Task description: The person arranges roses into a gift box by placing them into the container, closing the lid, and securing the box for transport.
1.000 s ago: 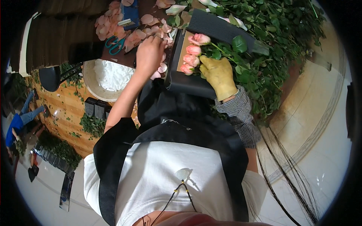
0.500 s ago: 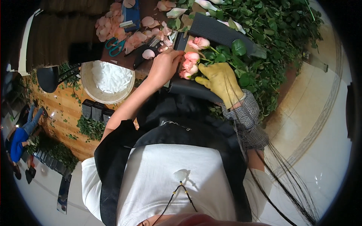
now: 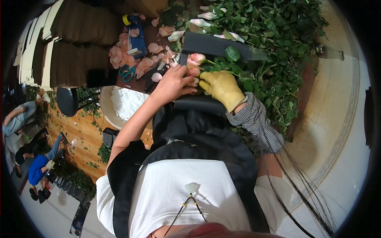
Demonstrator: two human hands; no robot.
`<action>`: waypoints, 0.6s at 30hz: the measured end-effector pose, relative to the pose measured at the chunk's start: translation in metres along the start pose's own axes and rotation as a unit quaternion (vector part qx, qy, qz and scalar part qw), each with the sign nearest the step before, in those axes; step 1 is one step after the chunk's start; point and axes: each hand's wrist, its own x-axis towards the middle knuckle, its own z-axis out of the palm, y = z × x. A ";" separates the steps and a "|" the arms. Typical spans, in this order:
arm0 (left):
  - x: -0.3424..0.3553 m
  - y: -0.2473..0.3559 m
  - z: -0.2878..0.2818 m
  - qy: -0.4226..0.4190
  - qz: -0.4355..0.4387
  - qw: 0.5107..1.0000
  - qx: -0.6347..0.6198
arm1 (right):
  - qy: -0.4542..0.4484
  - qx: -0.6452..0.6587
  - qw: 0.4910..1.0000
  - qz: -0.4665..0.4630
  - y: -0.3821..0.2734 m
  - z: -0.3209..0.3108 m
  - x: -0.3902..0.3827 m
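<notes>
My bare left hand (image 3: 174, 84) has its fingers curled round the pink rose heads at the table's near edge, covering most of them. Close on its right, my right hand (image 3: 220, 89) wears a yellow glove, its fingers closed just under those heads, where the stems begin. One pink rose (image 3: 196, 59) shows plainly beyond the fingers, its stem running off to the right among leaves. Behind it lies a dark ridged sleeve or board (image 3: 216, 44). Which petals each fingertip touches is hidden.
Loose pink petals (image 3: 119, 55), teal-handled scissors (image 3: 127, 73) and a blue box (image 3: 137, 41) lie at the left. Netted rosebuds (image 3: 208, 16) lie behind; leafy stems (image 3: 278, 59) heap up at the right. A tub of white pieces (image 3: 125, 105) and stacked cardboard (image 3: 79, 23) stand left.
My left hand has moved right, onto the rose heads, which it now mostly covers. My gloved right hand has shifted slightly left, staying at the roses. The whole view has swung a little.
</notes>
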 end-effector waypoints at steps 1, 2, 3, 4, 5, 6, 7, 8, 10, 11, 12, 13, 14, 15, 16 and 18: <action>0.002 0.003 -0.005 -0.038 -0.013 0.999 0.023 | 0.051 -0.038 0.998 0.025 -0.002 -0.006 0.004; 0.006 0.006 -0.007 -0.038 -0.007 0.999 0.027 | 0.059 -0.039 0.997 0.027 0.001 0.000 0.006; 0.011 0.009 -0.009 -0.031 0.031 0.998 0.045 | 0.078 -0.052 0.995 0.022 0.008 0.013 0.009; 0.014 0.011 -0.010 -0.023 0.065 0.996 0.063 | 0.094 -0.064 0.993 0.013 0.008 0.015 0.013; 0.014 0.010 -0.009 -0.034 0.054 0.996 0.061 | 0.076 -0.062 0.995 -0.012 0.011 0.014 0.013; 0.016 0.008 -0.008 -0.031 0.056 0.996 0.066 | 0.081 -0.064 0.995 -0.015 0.012 0.013 0.014; 0.015 0.005 -0.006 -0.040 0.047 0.997 0.049 | 0.068 -0.065 0.996 -0.004 0.012 0.013 0.013; 0.014 0.003 -0.005 -0.048 0.038 0.998 0.032 | 0.056 -0.067 0.996 0.006 0.011 0.013 0.012; 0.011 0.004 -0.003 -0.054 0.030 0.997 0.049 | 0.098 -0.093 0.991 0.012 0.006 0.013 0.009; 0.011 0.005 -0.002 -0.031 0.030 0.998 0.051 | 0.075 -0.122 0.988 0.052 0.002 0.008 0.011; 0.010 0.004 0.000 -0.008 0.029 0.998 0.052 | 0.051 -0.151 0.983 0.092 -0.001 0.004 0.013; 0.010 0.001 0.003 0.010 0.028 1.000 0.006 | 0.070 -0.146 0.985 0.061 0.011 0.015 0.014; 0.008 -0.002 0.008 0.015 0.029 0.999 0.008 | 0.072 -0.149 0.984 0.058 0.016 0.014 0.015; 0.006 -0.005 0.014 0.055 -0.085 0.986 -0.133 | 0.063 -0.127 0.989 0.040 0.021 0.012 0.016; 0.004 -0.008 0.019 0.094 -0.198 0.937 -0.271 | 0.050 -0.103 0.993 0.020 0.026 0.012 0.017; 0.001 -0.021 0.034 0.187 -0.260 0.940 -0.115 | 0.048 -0.071 0.996 0.025 0.028 0.014 0.014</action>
